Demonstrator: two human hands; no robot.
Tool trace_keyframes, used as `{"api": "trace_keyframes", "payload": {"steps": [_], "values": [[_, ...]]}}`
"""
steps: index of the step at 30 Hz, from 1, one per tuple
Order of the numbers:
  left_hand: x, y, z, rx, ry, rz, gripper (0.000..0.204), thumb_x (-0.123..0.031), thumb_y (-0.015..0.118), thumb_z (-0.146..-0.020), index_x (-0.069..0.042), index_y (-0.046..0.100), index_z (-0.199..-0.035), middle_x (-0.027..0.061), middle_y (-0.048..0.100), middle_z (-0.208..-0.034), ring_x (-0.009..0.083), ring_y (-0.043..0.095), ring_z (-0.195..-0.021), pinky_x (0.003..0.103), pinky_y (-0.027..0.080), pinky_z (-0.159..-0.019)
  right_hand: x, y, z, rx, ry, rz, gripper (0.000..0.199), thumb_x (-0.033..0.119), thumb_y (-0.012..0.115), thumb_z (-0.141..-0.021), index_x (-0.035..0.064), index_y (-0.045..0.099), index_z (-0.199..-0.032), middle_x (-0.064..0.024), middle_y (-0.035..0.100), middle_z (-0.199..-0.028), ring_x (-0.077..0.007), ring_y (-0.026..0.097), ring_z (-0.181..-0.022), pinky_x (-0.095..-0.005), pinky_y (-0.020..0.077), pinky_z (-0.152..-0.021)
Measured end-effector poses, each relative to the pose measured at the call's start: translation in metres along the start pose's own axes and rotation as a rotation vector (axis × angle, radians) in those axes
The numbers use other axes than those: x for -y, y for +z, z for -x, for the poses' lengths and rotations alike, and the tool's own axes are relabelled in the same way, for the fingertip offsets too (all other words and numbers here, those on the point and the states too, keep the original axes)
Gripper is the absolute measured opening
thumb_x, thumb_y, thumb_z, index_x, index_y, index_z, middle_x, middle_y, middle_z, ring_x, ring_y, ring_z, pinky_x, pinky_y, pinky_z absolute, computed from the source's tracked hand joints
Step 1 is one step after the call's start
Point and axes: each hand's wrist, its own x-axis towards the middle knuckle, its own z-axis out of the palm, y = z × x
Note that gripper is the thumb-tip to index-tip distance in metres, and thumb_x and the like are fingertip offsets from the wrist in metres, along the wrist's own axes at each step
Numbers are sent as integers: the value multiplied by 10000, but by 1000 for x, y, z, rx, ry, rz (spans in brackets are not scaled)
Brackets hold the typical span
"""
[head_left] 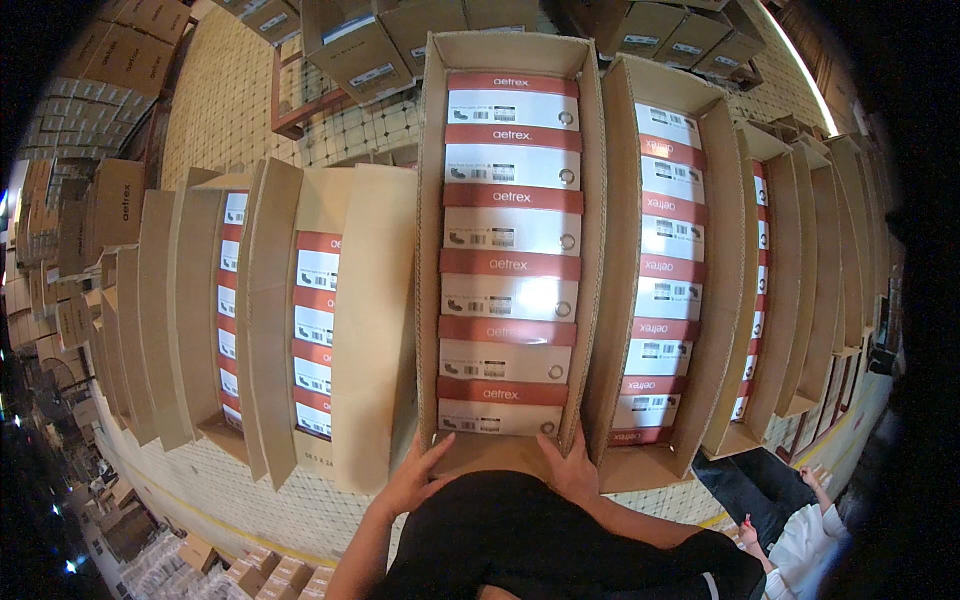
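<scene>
Right in front of me stands a long, open cardboard carton (433, 200), filled with a column of white shoeboxes with red lids (510, 230). My left hand (415, 478) grips its near left corner, the thumb lying over the rim and the fingers hidden outside. At the near right corner my right hand (571, 468) holds on in the same way. The carton's near end is close against my body. Just right of it, touching or nearly so, is a second open carton (655, 467) with similar shoeboxes inside.
To the left, a large tan flap (370, 340) partly covers another carton of shoeboxes (318, 330). More open cartons continue in rows on both sides. Closed brown cartons (365, 55) sit beyond on a tiled floor (225, 90). A person in a white top (805, 545) is at the lower right.
</scene>
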Motion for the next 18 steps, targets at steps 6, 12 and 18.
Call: {"api": "trace_keyframes", "payload": {"steps": [6,12,18], "values": [[-3,0,0,-2,-49,39,733,-79,730,-881,-222,391,-1515,254,34,-1608,443,180,-1476,425,500,-1055,2,-3,-1,29,20,-21,529,150,583,-930,299,480,-1427,-381,151,-1552,-566,469,-1262,-477,541,-923],[2,3,1,-29,15,21,750,-68,751,-860,-205,405,-1511,256,67,-1611,428,179,-1488,444,345,-1160,0,-5,-4,105,58,-17,537,184,591,-941,338,450,-1436,-352,174,-1563,-563,470,-1261,-490,523,-954],[10,5,1,-32,13,78,767,-77,762,-849,-204,402,-1514,237,99,-1611,423,191,-1487,446,311,-1175,5,-6,-6,82,168,-139,531,161,563,-963,348,433,-1443,-334,173,-1566,-564,463,-1265,-483,496,-998]]}}
